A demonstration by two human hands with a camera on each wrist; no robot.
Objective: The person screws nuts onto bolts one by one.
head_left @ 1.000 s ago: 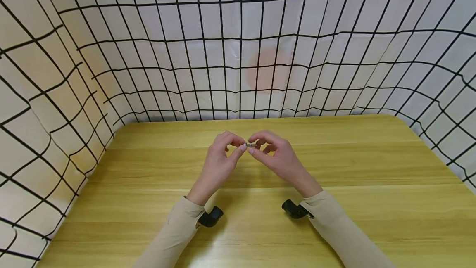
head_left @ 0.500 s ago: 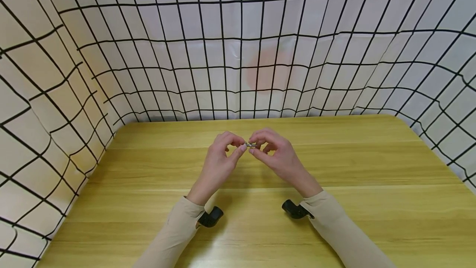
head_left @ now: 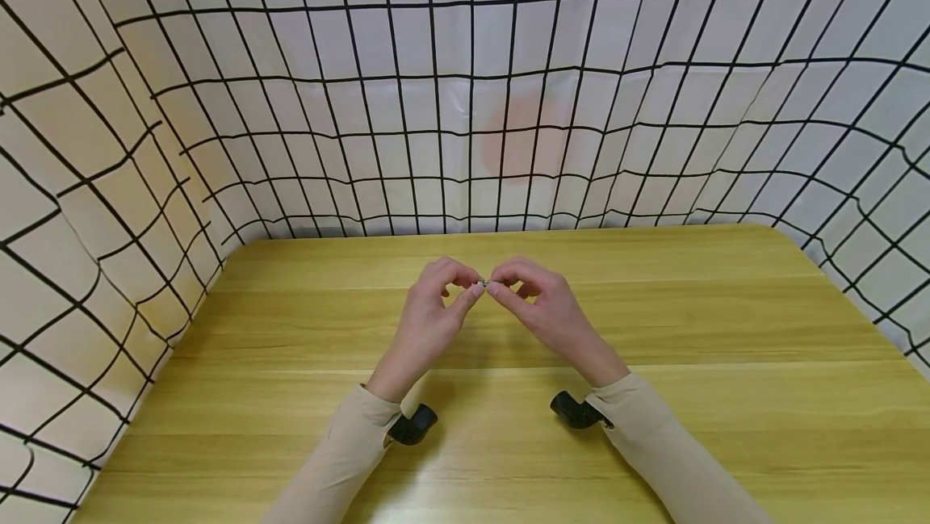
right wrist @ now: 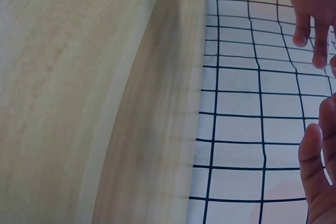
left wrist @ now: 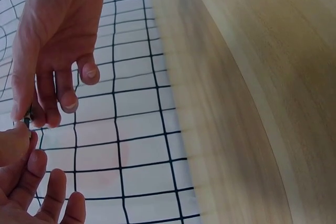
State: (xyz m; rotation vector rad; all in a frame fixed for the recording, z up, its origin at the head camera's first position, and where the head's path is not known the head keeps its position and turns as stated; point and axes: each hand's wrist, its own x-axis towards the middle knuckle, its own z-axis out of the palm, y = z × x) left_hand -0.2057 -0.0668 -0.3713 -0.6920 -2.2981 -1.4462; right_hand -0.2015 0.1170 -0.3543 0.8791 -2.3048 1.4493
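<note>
A small metal bolt (head_left: 483, 284) bridges the fingertips of both hands above the table, with only a short stretch of it showing. My left hand (head_left: 429, 298) pinches one end between thumb and index finger. From the other side, my right hand (head_left: 539, 290) brings its thumb and index fingertips together on the opposite end. In the left wrist view, the dark sliver of bolt (left wrist: 27, 122) lies between the two hands' fingertips, and the right hand's (left wrist: 60, 45) other fingers hang loosely apart. The right wrist view catches the right hand's (right wrist: 315, 166) outer fingers but not the bolt.
The wooden table (head_left: 479, 443) spreads beneath both arms. Behind it and along the sides stands a white backdrop with black grid netting (head_left: 450, 104). A black wrist camera sticks out from the left sleeve (head_left: 412, 425) and from the right sleeve (head_left: 574, 409).
The right thumb and index finger, parted around the bolt's right end before, have come together on it. Less of the bolt shows now. The left hand has barely moved.
</note>
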